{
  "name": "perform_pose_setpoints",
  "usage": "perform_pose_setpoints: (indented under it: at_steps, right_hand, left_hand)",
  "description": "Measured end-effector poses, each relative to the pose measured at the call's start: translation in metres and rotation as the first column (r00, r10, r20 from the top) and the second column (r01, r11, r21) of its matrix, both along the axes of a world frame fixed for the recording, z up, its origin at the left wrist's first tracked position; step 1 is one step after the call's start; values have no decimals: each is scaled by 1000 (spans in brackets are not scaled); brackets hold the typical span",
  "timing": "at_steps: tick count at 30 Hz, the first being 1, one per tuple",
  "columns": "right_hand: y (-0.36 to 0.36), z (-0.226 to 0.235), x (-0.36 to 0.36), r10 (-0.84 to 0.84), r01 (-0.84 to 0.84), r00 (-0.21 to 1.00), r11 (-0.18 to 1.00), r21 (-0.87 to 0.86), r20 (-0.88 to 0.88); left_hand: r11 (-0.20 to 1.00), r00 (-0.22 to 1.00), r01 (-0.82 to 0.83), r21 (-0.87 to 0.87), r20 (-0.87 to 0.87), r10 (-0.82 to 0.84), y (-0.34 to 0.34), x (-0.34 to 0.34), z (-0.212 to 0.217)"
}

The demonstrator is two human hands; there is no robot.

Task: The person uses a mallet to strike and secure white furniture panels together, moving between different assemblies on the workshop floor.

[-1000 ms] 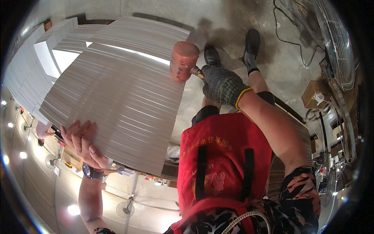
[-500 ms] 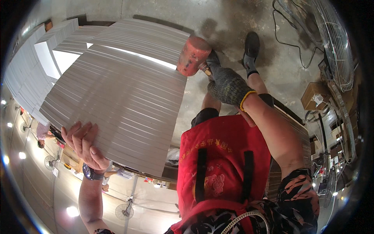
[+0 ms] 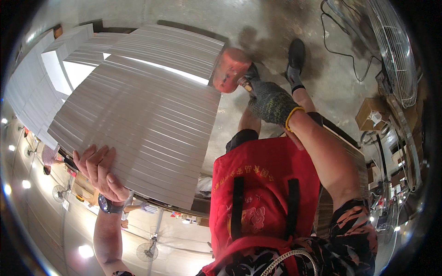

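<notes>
A stack of thin, pale grey-white sheets (image 3: 152, 124), layered in many lines, fills the left half of the view. My bare left hand (image 3: 98, 170), with a dark watch at the wrist, lies on the stack's near left edge, fingers stretched out and holding nothing. My right hand (image 3: 275, 102), in a dark grey knitted glove with a yellow cuff, is wrapped round the handle of a mallet. The worn red head of the mallet (image 3: 231, 69) is at the stack's right side, near its far corner; whether it touches the sheets I cannot tell.
More pale stacks (image 3: 170, 43) stand behind and to the left, with a narrow bright gap between. A large fan (image 3: 396, 55), a loose cable (image 3: 325, 41) and a cardboard box (image 3: 372, 115) are at the right. My red apron (image 3: 264, 184) hangs close below the mallet.
The mallet head and my right hand have shifted slightly right and nearer to me. My left hand keeps its place on the stack.
</notes>
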State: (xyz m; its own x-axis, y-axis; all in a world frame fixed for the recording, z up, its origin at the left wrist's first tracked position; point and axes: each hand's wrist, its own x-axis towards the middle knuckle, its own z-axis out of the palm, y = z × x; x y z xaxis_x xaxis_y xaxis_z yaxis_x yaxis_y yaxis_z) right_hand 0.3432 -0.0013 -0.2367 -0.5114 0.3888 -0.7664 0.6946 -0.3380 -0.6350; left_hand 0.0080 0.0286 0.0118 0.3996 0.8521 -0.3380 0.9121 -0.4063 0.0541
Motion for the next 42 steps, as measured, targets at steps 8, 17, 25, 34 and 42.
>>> perform_pose_setpoints:
  at_steps: [8, 17, 25, 34, 42]
  right_hand:
    - [-29, -2, 23, -216, 215, 977, 974, 66, -1]
    - [0, 136, 88, 22, -5, 934, 999, -49, 357]
    - [13, 152, 193, 453, -498, 855, 853, 158, 251]
    - [128, 263, 174, -576, 714, 667, 677, -181, 473]
    - [236, 157, 355, -113, 101, 938, 994, 53, 329]
  left_hand:
    - [999, 995, -44, 26, 92, 42, 8, 14, -8]
    - [991, 985, -112, 69, 137, 101, -1, 11, 7]
    - [982, 974, -131, 133, 203, 102, 11, 13, 19]
    - [972, 958, -153, 180, 268, 101, 6, 5, 17]
    - [959, 927, -199, 200, 356, 118, 18, 2, 10]
